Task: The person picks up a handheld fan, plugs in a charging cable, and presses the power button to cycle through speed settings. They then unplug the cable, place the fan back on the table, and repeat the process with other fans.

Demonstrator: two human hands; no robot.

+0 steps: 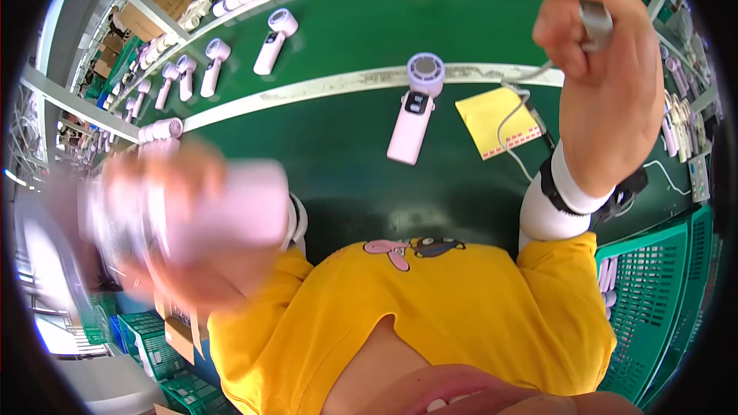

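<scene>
My left hand [204, 280], smeared by motion, is wrapped round a pale pink handheld fan [242, 204] at the left, held up close to the camera. My right hand [607, 69] is raised at the upper right with its fingers curled in. A grey cable [523, 96] runs up to it from the bench, and a grey end piece shows between the fingers. In the middle of the bench lies another pink handheld fan [411, 127], its round lilac head toward the far side and a small dark display lit below the head.
A yellow paper pad [496, 119] lies under the cable. Several pink fans, one of them here [273, 42], stand along the green belt [346, 23] beyond a white rail [323, 84]. At the lower right is a green basket [646, 300] with fans inside.
</scene>
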